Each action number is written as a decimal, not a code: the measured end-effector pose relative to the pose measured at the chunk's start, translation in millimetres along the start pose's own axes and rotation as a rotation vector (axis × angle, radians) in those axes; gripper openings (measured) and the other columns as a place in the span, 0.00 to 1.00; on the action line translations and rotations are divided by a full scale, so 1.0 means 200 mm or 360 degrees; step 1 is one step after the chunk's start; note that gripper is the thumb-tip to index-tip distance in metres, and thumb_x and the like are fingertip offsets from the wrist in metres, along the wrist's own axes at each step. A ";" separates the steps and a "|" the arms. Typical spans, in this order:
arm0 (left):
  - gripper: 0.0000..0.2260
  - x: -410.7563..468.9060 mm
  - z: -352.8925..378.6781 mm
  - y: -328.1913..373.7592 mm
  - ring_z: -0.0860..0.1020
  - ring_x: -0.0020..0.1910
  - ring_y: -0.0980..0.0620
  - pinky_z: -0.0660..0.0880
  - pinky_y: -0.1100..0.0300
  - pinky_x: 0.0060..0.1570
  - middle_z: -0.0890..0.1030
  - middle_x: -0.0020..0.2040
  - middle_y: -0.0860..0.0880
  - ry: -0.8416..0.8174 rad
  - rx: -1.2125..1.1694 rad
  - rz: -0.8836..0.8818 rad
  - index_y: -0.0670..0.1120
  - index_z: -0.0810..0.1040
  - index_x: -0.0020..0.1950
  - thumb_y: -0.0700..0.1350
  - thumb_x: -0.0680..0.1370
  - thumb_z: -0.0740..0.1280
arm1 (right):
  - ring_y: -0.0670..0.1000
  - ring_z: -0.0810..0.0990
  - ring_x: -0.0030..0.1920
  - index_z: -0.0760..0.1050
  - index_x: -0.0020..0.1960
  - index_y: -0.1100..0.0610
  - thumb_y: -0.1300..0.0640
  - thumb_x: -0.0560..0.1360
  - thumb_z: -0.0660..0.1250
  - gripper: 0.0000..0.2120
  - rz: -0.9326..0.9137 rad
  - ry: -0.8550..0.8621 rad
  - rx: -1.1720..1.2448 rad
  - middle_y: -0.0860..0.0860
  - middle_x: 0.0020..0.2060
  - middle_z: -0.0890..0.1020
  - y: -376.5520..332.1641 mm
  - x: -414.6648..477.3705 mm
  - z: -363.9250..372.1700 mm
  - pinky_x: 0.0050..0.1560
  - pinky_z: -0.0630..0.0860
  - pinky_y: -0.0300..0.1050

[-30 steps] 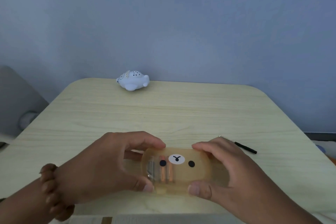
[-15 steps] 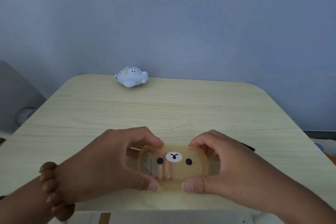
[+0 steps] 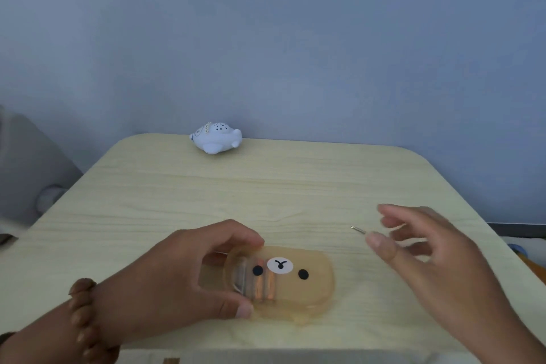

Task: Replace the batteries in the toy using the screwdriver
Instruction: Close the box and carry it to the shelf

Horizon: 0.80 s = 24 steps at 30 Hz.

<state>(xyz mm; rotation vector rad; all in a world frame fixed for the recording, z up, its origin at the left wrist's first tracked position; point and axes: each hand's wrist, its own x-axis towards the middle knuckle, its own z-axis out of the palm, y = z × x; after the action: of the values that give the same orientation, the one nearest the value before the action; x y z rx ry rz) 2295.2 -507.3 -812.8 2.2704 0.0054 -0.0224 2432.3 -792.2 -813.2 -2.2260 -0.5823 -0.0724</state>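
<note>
A translucent amber case with a bear face (image 3: 295, 281) lies near the table's front edge, with batteries (image 3: 263, 284) showing through its left half. My left hand (image 3: 183, 278) grips the case's left end, thumb in front and fingers behind. My right hand (image 3: 428, 248) hovers to the right of the case, fingers spread and blurred, holding nothing. Just beyond its thumb the metal tip of the screwdriver (image 3: 358, 229) lies on the table; the rest is hidden under the hand. The white toy (image 3: 217, 139) sits at the far edge.
The pale wooden table (image 3: 295, 186) stands against a blue-grey wall. A grey object (image 3: 26, 168) is off the table's left side. A beaded bracelet (image 3: 81, 316) is on my left wrist.
My right hand has let go of the case's right end and moved up and to the right, over the screwdriver. My left hand keeps its grip on the case.
</note>
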 end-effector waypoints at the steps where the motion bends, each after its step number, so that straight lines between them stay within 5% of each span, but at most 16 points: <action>1: 0.31 0.00 0.00 -0.01 0.77 0.62 0.64 0.74 0.61 0.63 0.79 0.62 0.65 -0.0010 0.0001 0.0006 0.65 0.73 0.63 0.54 0.63 0.81 | 0.40 0.81 0.51 0.82 0.57 0.43 0.40 0.67 0.74 0.19 0.0035 0.0077 -0.0195 0.39 0.50 0.81 0.06 0.01 0.00 0.49 0.76 0.34; 5: 0.41 -0.01 0.01 -0.02 0.72 0.64 0.70 0.70 0.70 0.62 0.73 0.65 0.72 -0.0034 0.0075 0.0030 0.71 0.67 0.66 0.64 0.57 0.81 | 0.43 0.79 0.47 0.85 0.44 0.44 0.48 0.69 0.77 0.04 0.0088 0.0059 -0.0548 0.38 0.45 0.81 0.14 0.03 0.04 0.47 0.73 0.41; 8: 0.38 0.01 0.02 -0.02 0.73 0.62 0.70 0.69 0.74 0.58 0.74 0.62 0.72 -0.0012 0.0202 0.0050 0.67 0.71 0.65 0.63 0.57 0.81 | 0.41 0.79 0.43 0.81 0.33 0.44 0.54 0.70 0.78 0.10 0.0110 0.0021 -0.0486 0.40 0.38 0.82 0.14 0.06 0.05 0.41 0.73 0.37; 11: 0.36 0.02 0.01 -0.03 0.76 0.60 0.68 0.71 0.72 0.57 0.78 0.59 0.70 0.0014 0.0126 0.0047 0.67 0.74 0.62 0.59 0.57 0.83 | 0.40 0.79 0.43 0.78 0.35 0.45 0.55 0.73 0.76 0.11 0.0057 0.0003 -0.0439 0.41 0.36 0.82 0.10 0.09 0.08 0.37 0.72 0.33; 14: 0.38 0.03 -0.02 -0.05 0.79 0.59 0.65 0.73 0.71 0.57 0.81 0.58 0.66 0.0023 -0.0020 0.0025 0.68 0.74 0.62 0.54 0.56 0.85 | 0.37 0.80 0.42 0.80 0.39 0.46 0.55 0.73 0.76 0.08 0.0041 -0.0005 -0.0203 0.31 0.39 0.82 0.05 0.12 0.12 0.43 0.74 0.32; 18: 0.37 0.02 -0.15 -0.11 0.81 0.59 0.59 0.74 0.69 0.58 0.84 0.58 0.58 0.0162 -0.0269 -0.0047 0.57 0.79 0.62 0.44 0.56 0.86 | 0.33 0.82 0.43 0.85 0.47 0.46 0.57 0.72 0.78 0.08 0.0002 -0.0026 -0.0034 0.28 0.41 0.83 -0.05 0.17 0.19 0.43 0.72 0.23; 24: 0.38 0.01 -0.48 -0.19 0.82 0.60 0.55 0.77 0.65 0.57 0.84 0.59 0.53 0.0267 -0.0462 -0.0083 0.56 0.81 0.61 0.41 0.53 0.87 | 0.37 0.82 0.36 0.84 0.39 0.46 0.54 0.74 0.75 0.05 -0.0126 -0.0049 0.0017 0.33 0.33 0.84 -0.31 0.37 0.34 0.37 0.73 0.28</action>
<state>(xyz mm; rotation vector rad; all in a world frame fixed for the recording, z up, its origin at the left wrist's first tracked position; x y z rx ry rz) 2297.8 -409.7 -779.2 1.9753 0.1474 0.1334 2462.2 -679.4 -796.0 -2.1970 -0.6865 -0.0756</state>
